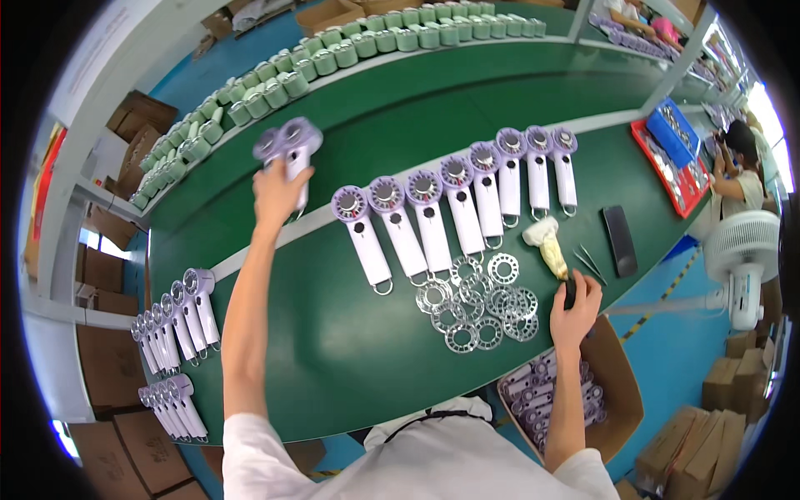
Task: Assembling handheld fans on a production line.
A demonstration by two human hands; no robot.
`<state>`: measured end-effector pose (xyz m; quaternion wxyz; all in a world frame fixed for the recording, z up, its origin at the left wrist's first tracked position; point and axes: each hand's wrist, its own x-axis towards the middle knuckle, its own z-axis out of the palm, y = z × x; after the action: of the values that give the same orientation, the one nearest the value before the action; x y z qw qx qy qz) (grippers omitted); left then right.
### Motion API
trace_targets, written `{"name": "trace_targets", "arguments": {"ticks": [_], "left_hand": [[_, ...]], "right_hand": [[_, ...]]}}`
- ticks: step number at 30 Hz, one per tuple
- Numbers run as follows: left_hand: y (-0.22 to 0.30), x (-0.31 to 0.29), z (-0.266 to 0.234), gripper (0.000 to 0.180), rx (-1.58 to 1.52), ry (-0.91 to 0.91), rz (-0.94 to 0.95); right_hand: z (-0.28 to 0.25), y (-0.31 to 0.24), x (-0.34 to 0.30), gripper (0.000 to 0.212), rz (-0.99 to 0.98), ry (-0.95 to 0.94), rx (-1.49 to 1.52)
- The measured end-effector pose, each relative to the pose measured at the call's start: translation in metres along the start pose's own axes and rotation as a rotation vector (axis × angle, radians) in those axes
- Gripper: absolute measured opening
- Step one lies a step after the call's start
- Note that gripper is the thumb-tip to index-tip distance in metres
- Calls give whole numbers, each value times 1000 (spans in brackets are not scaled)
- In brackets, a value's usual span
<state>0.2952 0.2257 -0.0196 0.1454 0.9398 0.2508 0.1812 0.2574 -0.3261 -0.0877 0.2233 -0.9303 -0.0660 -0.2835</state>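
Note:
My left hand (279,190) is closed around the white handles of two lilac-headed hair dryers (298,142), held up over the far side of the rail; they are slightly blurred. On the near side, my right hand (577,310) has its fingers around the black end of a tool (550,253) with a yellowish body and a white, cloth-like top. Just left of that tool lies a loose pile of clear plastic rings (487,304). Beyond the rings, a row of lilac and white hair dryers (425,196) leans with heads against the rail and hanging loops toward me.
More hair dryers (179,317) stand at the left table edge. Pale green units (342,55) line the far side. Tweezers (590,263) and a black case (619,242) lie right, before red (679,196) and blue (672,133) trays. A carton (617,375) of purple parts sits below; a fan (746,258) stands right.

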Motion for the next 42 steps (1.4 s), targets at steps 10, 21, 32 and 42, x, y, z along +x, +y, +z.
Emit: {"name": "trace_targets", "arguments": {"ticks": [10,21,32,42], "left_hand": [[27,-294,-90,48,-51,-21,-283],[30,-366,-87,50,-220,4,-358],[-28,-352,-98,49,-1124,-363,-879],[3,-362,-82,40,-1583,-364,-757]], "right_hand": [[-10,-172,-34,25,157,-637,1081],[17,-300,-88,37,-116,-1342,749],[25,-282,-76,38,512,-1575,1124],[5,-251,-59,34,468,-1659,1087]]}}
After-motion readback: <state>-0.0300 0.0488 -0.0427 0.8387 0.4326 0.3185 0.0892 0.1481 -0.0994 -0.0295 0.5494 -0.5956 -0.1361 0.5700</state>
